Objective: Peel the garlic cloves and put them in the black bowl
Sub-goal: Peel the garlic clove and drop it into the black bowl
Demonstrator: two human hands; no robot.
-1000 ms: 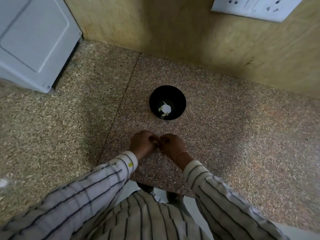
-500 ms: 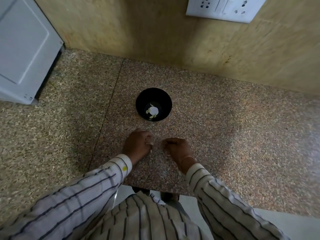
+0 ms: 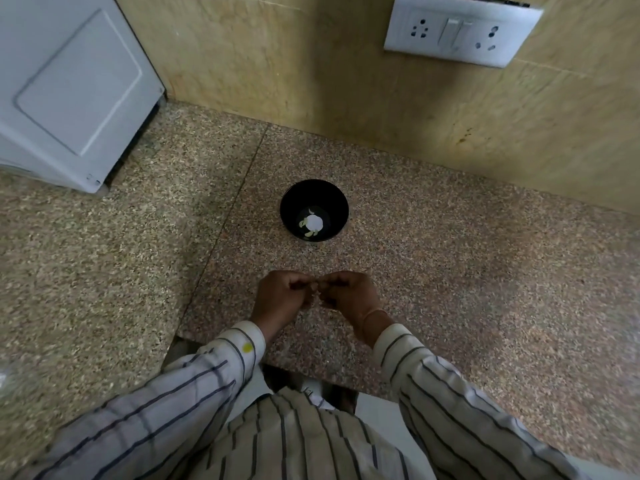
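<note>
A small black bowl [image 3: 332, 199] stands on the speckled granite counter [image 3: 450, 271], with a few pale peeled garlic cloves [image 3: 311, 224] in its bottom. Nearer to me, my left hand [image 3: 282, 297] and my right hand [image 3: 349, 294] meet fingertip to fingertip just above the counter. Both pinch a small garlic clove [image 3: 316, 287] between them; only a pale sliver of it shows, the rest is hidden by my fingers. The hands are about a hand's length in front of the bowl.
A white appliance [image 3: 69, 88] stands at the back left. A beige tiled wall [image 3: 311, 64] carries a white socket and switch plate [image 3: 460, 32] at the upper right. The counter's front edge [image 3: 277, 362] runs just under my striped sleeves.
Half a second ago my hands were slightly apart; they have come back together on the clove. The view has shifted a little, the bowl has not moved on the counter.
</note>
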